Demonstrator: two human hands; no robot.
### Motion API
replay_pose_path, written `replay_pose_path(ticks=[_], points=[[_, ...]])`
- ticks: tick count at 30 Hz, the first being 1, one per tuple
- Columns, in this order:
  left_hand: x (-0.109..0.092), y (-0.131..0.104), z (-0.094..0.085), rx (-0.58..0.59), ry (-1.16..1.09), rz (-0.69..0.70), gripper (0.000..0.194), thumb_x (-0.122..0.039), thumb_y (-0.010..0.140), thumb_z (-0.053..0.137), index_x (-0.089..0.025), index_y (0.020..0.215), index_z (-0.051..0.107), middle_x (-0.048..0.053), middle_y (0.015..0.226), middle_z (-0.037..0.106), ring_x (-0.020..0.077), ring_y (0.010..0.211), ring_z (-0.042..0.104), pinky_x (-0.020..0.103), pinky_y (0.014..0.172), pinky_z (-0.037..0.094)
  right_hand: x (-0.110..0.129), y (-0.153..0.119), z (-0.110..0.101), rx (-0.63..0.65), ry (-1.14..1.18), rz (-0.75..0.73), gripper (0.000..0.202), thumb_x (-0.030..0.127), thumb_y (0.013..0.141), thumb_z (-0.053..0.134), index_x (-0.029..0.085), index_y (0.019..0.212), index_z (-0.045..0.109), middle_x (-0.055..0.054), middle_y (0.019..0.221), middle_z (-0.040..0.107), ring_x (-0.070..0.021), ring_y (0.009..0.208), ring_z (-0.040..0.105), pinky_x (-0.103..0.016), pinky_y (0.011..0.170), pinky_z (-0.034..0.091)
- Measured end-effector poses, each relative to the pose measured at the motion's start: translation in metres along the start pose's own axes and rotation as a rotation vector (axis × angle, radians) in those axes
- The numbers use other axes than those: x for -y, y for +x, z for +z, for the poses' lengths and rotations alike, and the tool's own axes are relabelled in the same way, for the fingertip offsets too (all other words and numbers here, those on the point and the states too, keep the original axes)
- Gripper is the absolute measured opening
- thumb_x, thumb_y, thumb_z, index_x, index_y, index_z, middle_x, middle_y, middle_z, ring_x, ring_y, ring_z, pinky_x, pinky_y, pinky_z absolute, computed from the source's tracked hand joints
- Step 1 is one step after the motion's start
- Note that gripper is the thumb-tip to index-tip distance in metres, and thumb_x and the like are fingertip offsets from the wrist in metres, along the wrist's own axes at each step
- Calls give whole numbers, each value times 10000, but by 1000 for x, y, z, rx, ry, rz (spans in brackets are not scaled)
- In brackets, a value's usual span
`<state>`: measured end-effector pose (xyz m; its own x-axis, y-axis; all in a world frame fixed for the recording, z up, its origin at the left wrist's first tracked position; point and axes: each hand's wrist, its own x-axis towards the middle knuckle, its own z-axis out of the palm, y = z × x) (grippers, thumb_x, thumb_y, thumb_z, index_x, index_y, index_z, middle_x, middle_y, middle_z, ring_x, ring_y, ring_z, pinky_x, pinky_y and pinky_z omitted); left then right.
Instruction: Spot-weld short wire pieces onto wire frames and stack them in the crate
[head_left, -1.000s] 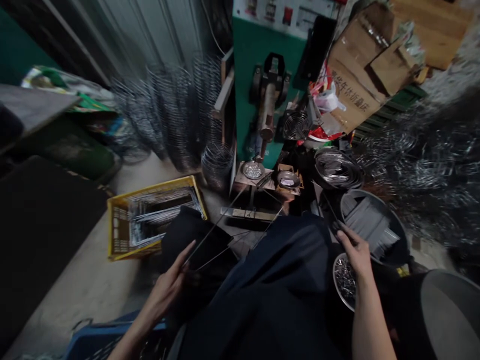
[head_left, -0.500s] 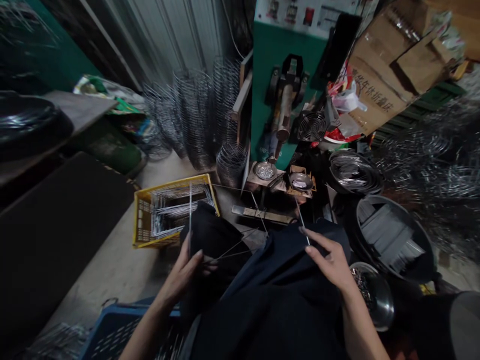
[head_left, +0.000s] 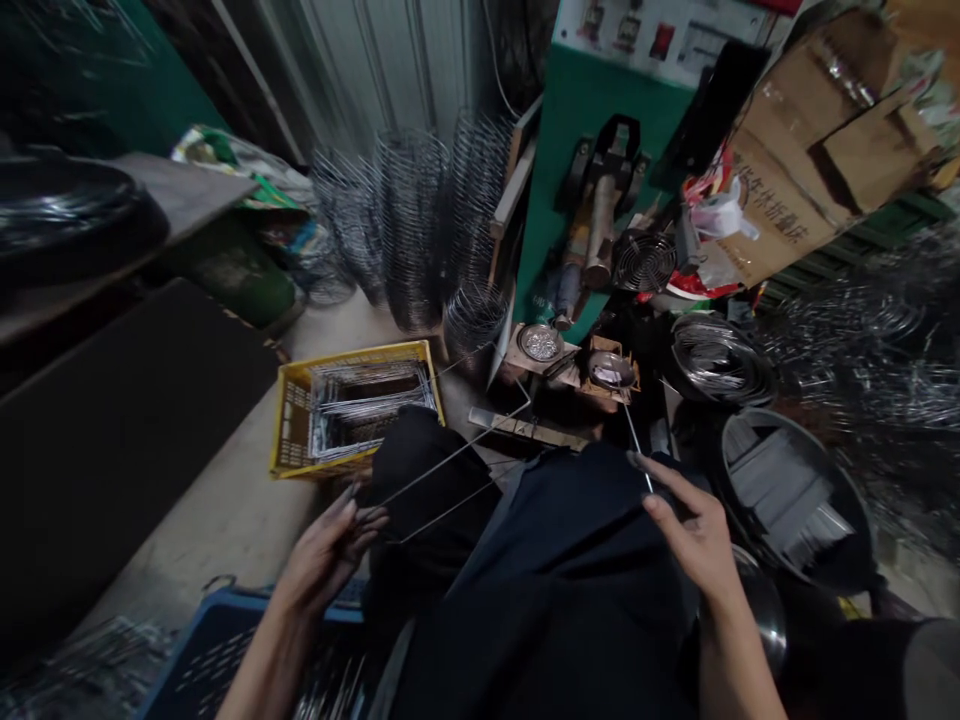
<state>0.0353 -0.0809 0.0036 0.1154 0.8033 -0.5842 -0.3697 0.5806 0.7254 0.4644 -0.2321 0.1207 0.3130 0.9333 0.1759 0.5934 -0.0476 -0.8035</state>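
Your left hand (head_left: 324, 548) has its fingers pinched around the near ends of a bent wire frame (head_left: 450, 462), whose two thin legs run up and to the right over your dark-trousered knee (head_left: 420, 470) to a squared bend just short of the small fixture (head_left: 525, 428) on the floor. Your right hand (head_left: 694, 535) pinches a single short wire rod (head_left: 636, 445) between thumb and fingertips, its far tip pointing toward the little dish (head_left: 611, 368) in front of the green machine (head_left: 592, 170).

Judging by how things lie, you are mid-piece: frame and rod are both in hand but apart, neither yet set at the machine's electrode. The yellow crate (head_left: 352, 405) on the left holds a stack of similar wire pieces; whether those are finished, you cannot tell from here. The dark basin (head_left: 795, 490) on the right is full of cut rods.

The frame looks thin, bright, springy and open at your end; the rod looks straight and very slender.
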Motion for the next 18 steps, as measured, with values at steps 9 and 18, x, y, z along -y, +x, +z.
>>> replay_pose_path(ticks=[9, 18], points=[[9, -29, 66, 273, 167, -43, 1062, -305, 757, 769, -300, 1548, 60, 87, 783, 741, 288, 702, 736, 288, 553, 575, 26, -17, 2, 142, -73, -220, 437, 259, 903, 646, 286, 1336, 593, -67, 1310, 638, -241, 1212, 597, -389, 1033, 493], [13, -45, 108, 424, 215, -91, 1061, -375, 810, 731, -296, 1560, -16, 76, 774, 735, 251, 691, 724, 240, 551, 527, 12, -2, 63, 322, -218, -282, 433, 328, 942, 597, 270, 1370, 570, -65, 1324, 628, -228, 1250, 571, -396, 1055, 484]])
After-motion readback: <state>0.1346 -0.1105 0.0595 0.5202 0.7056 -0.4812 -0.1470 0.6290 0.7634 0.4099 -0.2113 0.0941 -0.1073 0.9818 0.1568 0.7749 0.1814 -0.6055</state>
